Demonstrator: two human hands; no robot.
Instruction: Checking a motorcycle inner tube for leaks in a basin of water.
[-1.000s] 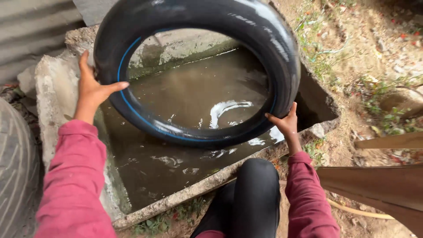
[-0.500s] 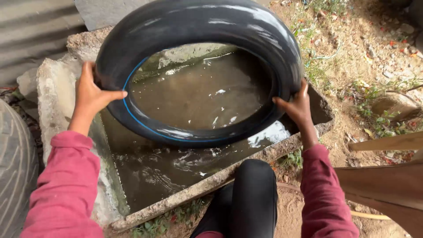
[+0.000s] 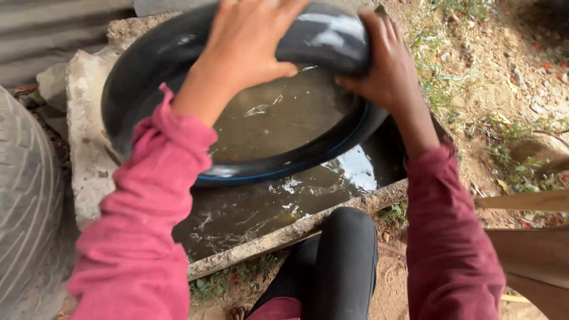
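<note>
Both the left hand [image 3: 249,41] and right hand [image 3: 385,65] grip the tube's [image 3: 160,65] far arc, which looks wet, slippery, light and springy over the trough [image 3: 296,228].

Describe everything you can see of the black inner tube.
The inner tube is a large black rubber ring, glossy and wet, with a thin blue line running along its inner edge. It looks inflated and rounded. It lies tilted over the murky water in the concrete trough, its lower part dipping in. The left hand and right hand both press on its far upper section, side by side. Its left side is in shadow near the trough's wall.
</note>
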